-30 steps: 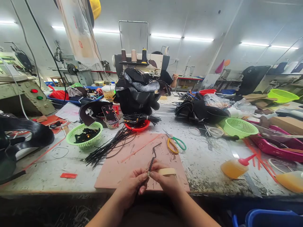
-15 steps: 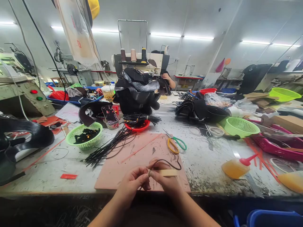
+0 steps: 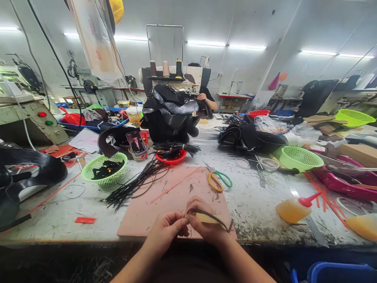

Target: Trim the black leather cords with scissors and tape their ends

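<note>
Head view, lower centre: left hand (image 3: pixel 166 230) and right hand (image 3: pixel 206 226) met over the pink mat (image 3: pixel 147 208).
Fingers: both sets pinched shut on the near end of a black braided cord (image 3: pixel 210 216); the right hand also carried a tan strip (image 3: pixel 206 218).
Cord position: draped over the right hand, just above the mat's near edge.
Long axis: left to right, free end pointing lower right.
Handling (judged): light, limp, slightly slick; best pinched at the bound end.
Nearby: scissors (image 3: pixel 219 179) above right, loose black cord bundle (image 3: pixel 132 184) upper left.
</note>
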`<state>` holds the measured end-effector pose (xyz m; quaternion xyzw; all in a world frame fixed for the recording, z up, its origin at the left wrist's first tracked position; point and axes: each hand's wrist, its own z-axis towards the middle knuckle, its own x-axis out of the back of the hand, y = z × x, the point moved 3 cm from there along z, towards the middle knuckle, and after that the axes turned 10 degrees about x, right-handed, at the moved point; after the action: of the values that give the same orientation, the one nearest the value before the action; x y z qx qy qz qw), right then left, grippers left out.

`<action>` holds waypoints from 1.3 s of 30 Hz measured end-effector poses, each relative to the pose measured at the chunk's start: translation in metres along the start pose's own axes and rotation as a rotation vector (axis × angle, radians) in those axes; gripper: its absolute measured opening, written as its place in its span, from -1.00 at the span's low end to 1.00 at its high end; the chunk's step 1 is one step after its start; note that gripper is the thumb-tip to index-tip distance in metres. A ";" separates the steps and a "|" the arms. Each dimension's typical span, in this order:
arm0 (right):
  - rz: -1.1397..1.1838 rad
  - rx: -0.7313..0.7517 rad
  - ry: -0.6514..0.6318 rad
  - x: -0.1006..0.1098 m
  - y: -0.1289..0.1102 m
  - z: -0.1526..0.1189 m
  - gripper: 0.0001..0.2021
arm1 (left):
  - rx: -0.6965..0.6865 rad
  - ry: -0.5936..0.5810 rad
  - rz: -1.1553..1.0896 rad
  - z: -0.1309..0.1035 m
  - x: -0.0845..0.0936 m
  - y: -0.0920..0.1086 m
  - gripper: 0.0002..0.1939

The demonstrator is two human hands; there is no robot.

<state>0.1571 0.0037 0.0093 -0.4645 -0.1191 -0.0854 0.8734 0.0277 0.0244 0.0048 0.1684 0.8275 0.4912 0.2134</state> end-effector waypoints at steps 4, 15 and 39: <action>-0.177 0.106 -0.179 0.004 -0.004 -0.001 -0.92 | 0.051 -0.008 0.004 0.005 0.000 -0.010 -0.72; -1.024 -0.570 -0.325 0.130 0.091 -0.023 -0.58 | 0.350 0.285 -0.266 0.027 0.020 -0.031 -0.84; -0.583 -0.561 -0.215 0.077 0.087 0.011 -0.39 | 0.039 0.451 -0.259 0.009 0.087 -0.014 -0.79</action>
<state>0.2526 0.0577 -0.0318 -0.6373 -0.3084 -0.3092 0.6349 -0.0424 0.0673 -0.0279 -0.0486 0.8781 0.4691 0.0811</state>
